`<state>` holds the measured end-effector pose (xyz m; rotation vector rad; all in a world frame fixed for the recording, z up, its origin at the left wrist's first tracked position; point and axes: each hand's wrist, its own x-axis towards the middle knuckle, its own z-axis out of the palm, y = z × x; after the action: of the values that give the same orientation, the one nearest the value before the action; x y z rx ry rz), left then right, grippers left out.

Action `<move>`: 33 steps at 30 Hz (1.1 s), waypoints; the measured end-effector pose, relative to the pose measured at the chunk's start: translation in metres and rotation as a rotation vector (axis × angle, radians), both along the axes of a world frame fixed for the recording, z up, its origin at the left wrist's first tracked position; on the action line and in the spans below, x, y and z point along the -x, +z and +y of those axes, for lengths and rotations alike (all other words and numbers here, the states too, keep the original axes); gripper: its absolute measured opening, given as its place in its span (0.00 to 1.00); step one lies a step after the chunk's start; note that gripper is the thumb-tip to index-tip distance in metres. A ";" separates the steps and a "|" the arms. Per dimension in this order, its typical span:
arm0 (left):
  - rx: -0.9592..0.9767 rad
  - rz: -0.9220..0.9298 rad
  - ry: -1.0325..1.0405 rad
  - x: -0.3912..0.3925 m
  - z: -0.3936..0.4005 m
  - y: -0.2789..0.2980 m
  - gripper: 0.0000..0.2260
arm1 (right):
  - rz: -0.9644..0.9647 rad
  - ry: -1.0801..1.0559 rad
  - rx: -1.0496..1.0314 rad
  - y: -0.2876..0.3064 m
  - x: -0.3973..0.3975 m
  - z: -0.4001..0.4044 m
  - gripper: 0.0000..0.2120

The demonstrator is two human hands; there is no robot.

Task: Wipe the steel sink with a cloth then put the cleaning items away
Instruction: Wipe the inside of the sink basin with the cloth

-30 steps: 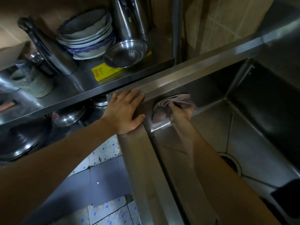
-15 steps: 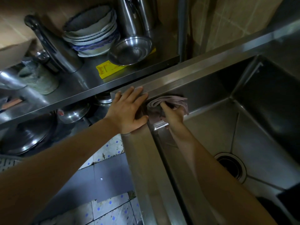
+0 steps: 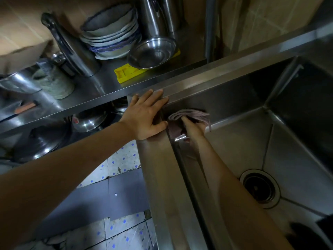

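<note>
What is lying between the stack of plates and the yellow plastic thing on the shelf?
In the head view, a steel bowl lies between the stack of plates and the yellow plastic piece, overlapping it.

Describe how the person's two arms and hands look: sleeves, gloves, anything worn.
Both arms are bare along all that shows; no sleeve comes into view. The left hand and the right hand wear no gloves. No ring, watch or bracelet shows on the left hand or wrist; the right hand's fingers are partly hidden, so rings there cannot be ruled out.

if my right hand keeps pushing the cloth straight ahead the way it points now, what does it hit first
Most likely the sink back wall: the right hand presses the cloth into the corner, seemingly already against it, though depth is unclear.
</note>
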<state>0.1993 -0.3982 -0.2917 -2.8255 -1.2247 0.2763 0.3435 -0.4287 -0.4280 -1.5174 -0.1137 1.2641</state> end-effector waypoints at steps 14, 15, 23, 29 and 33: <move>0.012 -0.006 0.000 0.002 0.001 -0.001 0.42 | -0.070 -0.021 -0.054 -0.032 0.024 0.020 0.50; 0.016 -0.005 0.003 0.001 0.001 0.000 0.42 | -0.074 -0.010 -0.033 -0.027 0.022 0.017 0.47; 0.007 -0.001 0.003 0.001 0.002 -0.001 0.41 | -0.118 -0.004 0.101 -0.047 -0.005 0.013 0.41; 0.007 -0.007 0.004 0.001 0.003 -0.001 0.41 | -0.126 0.003 0.096 -0.031 -0.011 -0.002 0.37; -0.003 -0.003 0.000 0.001 0.003 -0.001 0.40 | -0.200 0.050 0.050 -0.027 -0.006 -0.017 0.26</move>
<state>0.1978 -0.3948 -0.2924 -2.8249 -1.2252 0.2698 0.3497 -0.4452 -0.4552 -1.6914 -0.2531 1.1584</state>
